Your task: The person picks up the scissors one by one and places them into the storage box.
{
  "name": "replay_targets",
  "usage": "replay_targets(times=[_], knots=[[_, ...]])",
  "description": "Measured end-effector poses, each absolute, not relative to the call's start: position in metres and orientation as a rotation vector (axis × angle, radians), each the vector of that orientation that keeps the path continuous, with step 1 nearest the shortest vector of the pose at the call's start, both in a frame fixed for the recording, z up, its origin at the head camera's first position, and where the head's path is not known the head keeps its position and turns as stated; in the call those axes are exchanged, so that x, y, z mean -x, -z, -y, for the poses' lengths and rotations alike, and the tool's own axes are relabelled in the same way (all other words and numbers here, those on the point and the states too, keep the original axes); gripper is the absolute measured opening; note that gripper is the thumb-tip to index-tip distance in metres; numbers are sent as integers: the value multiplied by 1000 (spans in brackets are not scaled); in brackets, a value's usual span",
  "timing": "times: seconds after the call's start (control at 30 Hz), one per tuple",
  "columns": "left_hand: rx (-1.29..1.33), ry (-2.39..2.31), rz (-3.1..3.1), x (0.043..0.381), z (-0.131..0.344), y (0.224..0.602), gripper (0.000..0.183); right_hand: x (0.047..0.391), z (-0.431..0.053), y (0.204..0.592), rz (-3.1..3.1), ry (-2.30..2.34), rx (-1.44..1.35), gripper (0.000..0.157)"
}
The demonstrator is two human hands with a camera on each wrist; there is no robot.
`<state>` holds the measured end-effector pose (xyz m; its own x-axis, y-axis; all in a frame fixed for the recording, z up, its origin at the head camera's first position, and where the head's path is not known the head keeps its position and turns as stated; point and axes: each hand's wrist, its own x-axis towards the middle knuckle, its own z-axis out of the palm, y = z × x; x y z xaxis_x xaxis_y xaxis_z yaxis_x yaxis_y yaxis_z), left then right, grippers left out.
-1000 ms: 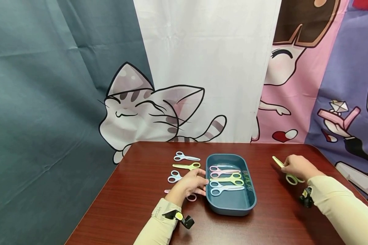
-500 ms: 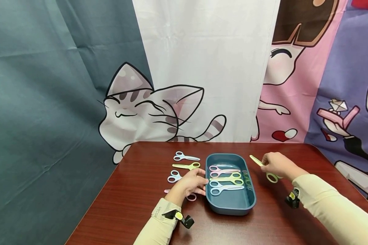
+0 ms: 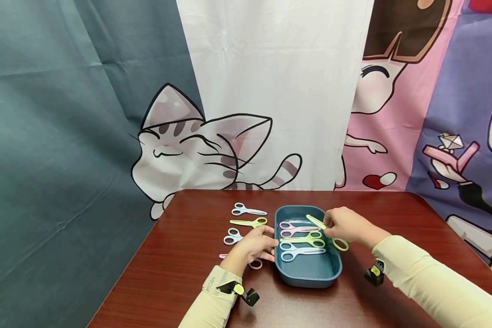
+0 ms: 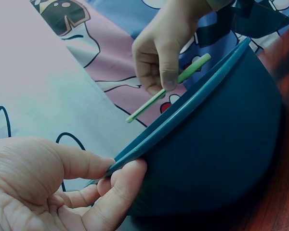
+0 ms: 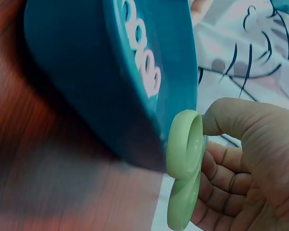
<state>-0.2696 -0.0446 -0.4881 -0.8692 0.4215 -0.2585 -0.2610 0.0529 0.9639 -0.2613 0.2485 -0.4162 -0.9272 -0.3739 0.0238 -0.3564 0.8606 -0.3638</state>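
My right hand [image 3: 350, 225] pinches yellow-green scissors [image 3: 340, 244] above the right rim of a dark blue plastic bin [image 3: 310, 283]. Their blades point over the bin, and the handle loops [image 5: 185, 144] stick out past its rim in the right wrist view. On the other side, my left hand [image 4: 72, 185] pinches the bin's left rim between thumb and fingers. Inside the bin lie pink scissors [image 3: 288, 229], green scissors [image 3: 315, 239] and light blue scissors [image 3: 288, 252], side by side. Faint green shapes by the bin's right wall look like reflections.
Left of the bin on the dark red table [image 3: 168, 273] lie light blue scissors [image 3: 239, 209], green scissors [image 3: 259, 222], more blue scissors [image 3: 232, 236] and pink scissors [image 3: 256, 263], the last two partly hidden by my left hand and arm. A printed curtain [image 3: 279, 91] hangs behind.
My right hand has moved left with the green scissors, from the table's right side to over the bin's right rim. The left hand and the bin have stayed in place.
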Motion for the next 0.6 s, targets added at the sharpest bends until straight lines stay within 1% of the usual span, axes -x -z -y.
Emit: replay_targets(times=[0.23,0.4,0.6], knots=[[-138,-1866,-1848,268,45,488,44,257,-225,420,-2976,557,696,13],[-153,-1862,-1847,268,45,487,46,253,-214,420,-2950,562,758,17],[-165,-1868,-1849,270,46,488,48,251,-209,422,-2934,522,928,12]])
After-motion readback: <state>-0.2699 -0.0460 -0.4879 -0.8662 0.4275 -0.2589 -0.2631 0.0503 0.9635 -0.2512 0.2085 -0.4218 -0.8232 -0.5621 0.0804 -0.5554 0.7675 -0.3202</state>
